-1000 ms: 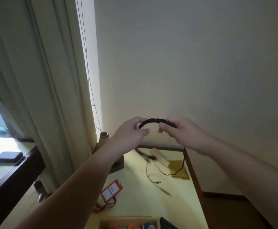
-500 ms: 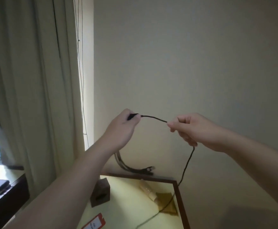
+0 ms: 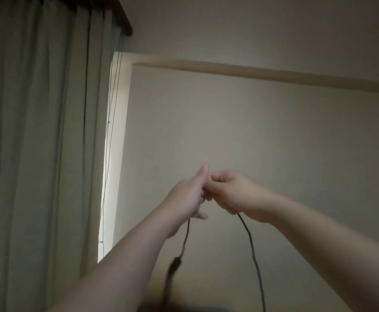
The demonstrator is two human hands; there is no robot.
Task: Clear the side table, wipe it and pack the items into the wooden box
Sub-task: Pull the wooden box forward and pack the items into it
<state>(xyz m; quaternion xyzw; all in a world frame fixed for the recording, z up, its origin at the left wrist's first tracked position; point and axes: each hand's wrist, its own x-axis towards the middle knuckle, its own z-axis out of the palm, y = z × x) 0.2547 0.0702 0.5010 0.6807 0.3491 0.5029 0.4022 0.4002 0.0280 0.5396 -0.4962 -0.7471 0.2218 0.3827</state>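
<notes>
Both hands are raised in front of the wall, left hand (image 3: 189, 194) and right hand (image 3: 233, 194) touching, fingers curled round the thin black cable (image 3: 252, 251), probably to gather its dangling strands into loops for packing.

This looks like a room in a home, or perhaps a hotel room. Pale, full-length curtains (image 3: 37, 143) hang in soft folds on the left from a dark wooden rail (image 3: 122, 18) near the ceiling, and a narrow strip of daylight (image 3: 111, 158) shows at their edge where the window must be. Thin cords (image 3: 114, 97) hang down beside that gap. The rest is plain cream-painted wall (image 3: 262, 143), with a boxed beam (image 3: 262, 74) running across it below the ceiling. The light is dim and soft.
</notes>
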